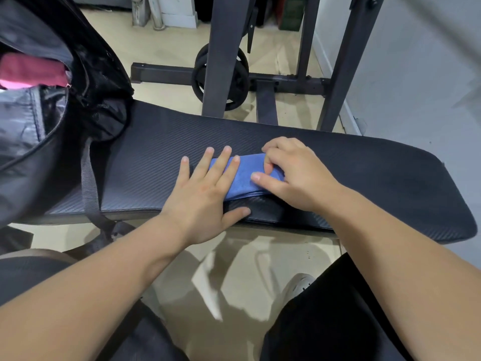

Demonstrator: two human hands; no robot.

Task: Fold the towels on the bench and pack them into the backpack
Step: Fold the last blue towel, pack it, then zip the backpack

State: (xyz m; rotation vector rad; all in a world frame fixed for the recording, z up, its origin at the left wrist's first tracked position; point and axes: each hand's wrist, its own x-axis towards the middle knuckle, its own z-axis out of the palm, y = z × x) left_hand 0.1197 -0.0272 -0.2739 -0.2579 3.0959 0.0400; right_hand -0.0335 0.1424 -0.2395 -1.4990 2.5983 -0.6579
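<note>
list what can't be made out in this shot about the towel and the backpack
Head view, folded blue towel: the left hand pressing flat and the right hand pinching it cover both ends, hiding its full outline.
Head view, black backpack: cut off by the left and top edges, inside mostly dark.
Head view, dark red item inside it: blurred, not identifiable.

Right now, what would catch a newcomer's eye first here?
The blue towel, folded small, stands out on the black bench. The left hand presses flat on it while the right hand pinches its edge. At far left, an open backpack shows a pink item inside.
</note>
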